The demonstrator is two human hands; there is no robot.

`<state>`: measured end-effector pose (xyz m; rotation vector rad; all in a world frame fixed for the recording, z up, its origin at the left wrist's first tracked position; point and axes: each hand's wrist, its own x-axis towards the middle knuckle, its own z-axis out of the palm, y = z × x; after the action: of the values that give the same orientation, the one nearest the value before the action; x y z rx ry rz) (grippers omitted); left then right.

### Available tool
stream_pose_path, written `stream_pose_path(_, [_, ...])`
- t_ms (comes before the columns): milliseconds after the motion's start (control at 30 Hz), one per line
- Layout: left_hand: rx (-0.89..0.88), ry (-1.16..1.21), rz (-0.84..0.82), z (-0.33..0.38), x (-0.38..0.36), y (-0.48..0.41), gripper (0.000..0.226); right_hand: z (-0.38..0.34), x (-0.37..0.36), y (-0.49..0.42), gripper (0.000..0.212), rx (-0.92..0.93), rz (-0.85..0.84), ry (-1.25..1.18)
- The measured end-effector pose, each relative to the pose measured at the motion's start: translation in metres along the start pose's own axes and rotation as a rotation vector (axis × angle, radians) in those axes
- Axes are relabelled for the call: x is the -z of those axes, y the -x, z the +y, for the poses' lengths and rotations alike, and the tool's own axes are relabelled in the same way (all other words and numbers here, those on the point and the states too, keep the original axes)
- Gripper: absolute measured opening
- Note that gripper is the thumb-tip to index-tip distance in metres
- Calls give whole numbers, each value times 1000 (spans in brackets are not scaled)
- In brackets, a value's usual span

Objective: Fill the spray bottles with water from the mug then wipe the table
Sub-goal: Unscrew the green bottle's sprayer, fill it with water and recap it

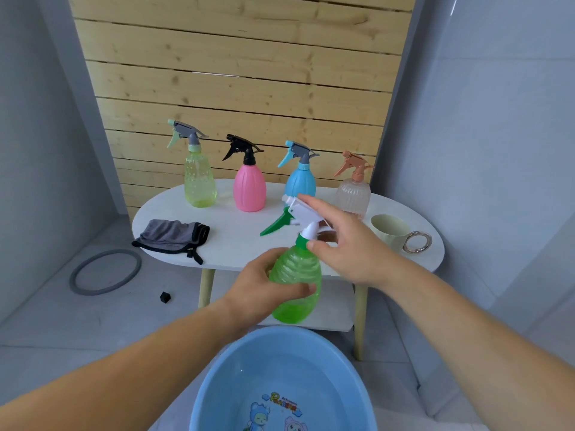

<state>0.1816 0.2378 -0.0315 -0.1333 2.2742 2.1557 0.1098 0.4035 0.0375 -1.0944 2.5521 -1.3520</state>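
Observation:
My left hand (264, 284) grips the body of a green spray bottle (295, 284), held upright in front of the white oval table (236, 244) and above a blue basin (280, 377). My right hand (348, 244) wraps the bottle's white spray head (303, 213) and green collar. At the back of the table stand a yellow-green bottle (199, 181), a pink bottle (249, 188), a blue bottle (300, 181) and a clear ribbed bottle (353, 194). A pale mug (392, 230) with a ring handle sits at the table's right end. A grey cloth (172, 236) lies at the left end.
The blue basin holds water and sits low in front of me. The table has a lower shelf (336, 312) and pale legs. A grey ring (104, 272) and a small black cube (165, 297) lie on the floor at left. A wooden slat wall (242, 73) is behind.

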Motion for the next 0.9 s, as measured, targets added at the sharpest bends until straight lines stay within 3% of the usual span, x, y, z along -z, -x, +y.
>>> stream_pose_path(467, [-187, -141, 199, -8, 4, -110, 61, 49, 7, -94, 64, 76, 91, 183])
stream_pose_path(633, [-205, -142, 249, -23, 3, -129, 60, 66, 8, -105, 68, 73, 31, 48])
stream_pose_path(900, [-213, -201, 132, -23, 11, -135, 71, 70, 0, -115, 65, 103, 131, 80])
